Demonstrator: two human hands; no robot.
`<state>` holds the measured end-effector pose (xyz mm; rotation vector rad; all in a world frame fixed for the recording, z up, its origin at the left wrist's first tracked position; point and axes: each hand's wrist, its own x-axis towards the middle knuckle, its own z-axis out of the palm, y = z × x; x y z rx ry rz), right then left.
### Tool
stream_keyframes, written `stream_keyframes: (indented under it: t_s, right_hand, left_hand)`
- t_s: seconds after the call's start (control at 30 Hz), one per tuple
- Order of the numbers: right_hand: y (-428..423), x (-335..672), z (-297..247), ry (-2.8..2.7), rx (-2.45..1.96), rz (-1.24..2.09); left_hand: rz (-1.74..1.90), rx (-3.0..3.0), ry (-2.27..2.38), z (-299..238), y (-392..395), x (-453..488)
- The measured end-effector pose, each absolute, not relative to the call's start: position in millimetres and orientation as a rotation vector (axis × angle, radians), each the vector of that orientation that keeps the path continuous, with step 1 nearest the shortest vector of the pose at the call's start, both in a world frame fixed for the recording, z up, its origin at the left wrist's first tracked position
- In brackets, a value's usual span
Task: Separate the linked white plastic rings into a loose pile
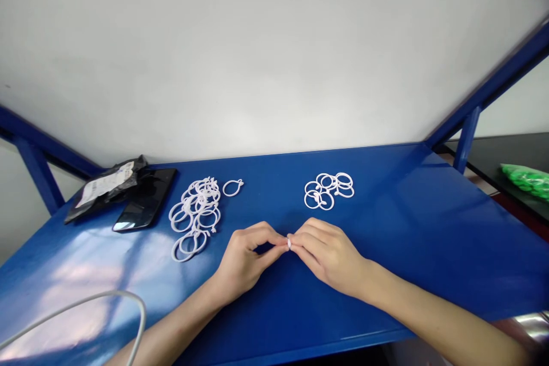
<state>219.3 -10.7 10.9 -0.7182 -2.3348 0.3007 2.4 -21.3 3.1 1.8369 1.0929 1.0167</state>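
Note:
Over the front middle of the blue table, my left hand (244, 257) and my right hand (330, 249) meet at their fingertips. Both are closed in a pinch on a small white piece (289, 242). Most of that piece is covered by the fingers, so its kind cannot be made out. Beyond my left hand lies a heap of white curtain rings (203, 200) with small eyelets. A single white ring (240, 182) rests just right of the heap. Past my right hand is a smaller group of white rings (317, 198), overlapping one another.
A black plastic package (124, 180) with a white label overlaps a dark phone-like slab (152, 200) at the back left. A white cable (115, 293) loops across the front left. Blue frame bars (467, 137) flank the table (407, 200); a green bag (527, 180) is far right.

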Motion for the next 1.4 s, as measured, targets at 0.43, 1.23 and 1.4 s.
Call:
stream_keyframes:
  t_s: [0.43, 1.23, 1.4]
  right_hand:
    - [17, 231, 9, -2.161, -0.926, 0.311]
    - [9, 225, 12, -2.241, -0.820, 0.307]
    - [8, 224, 9, -2.293, -0.858, 0.376]
  left_hand:
    - [0.912, 2.471, 1.467, 3, 13, -19]
    - [0.586, 2.649, 1.182, 1, -10, -1]
    - [0.728, 2.518, 1.108, 6, -16, 0]
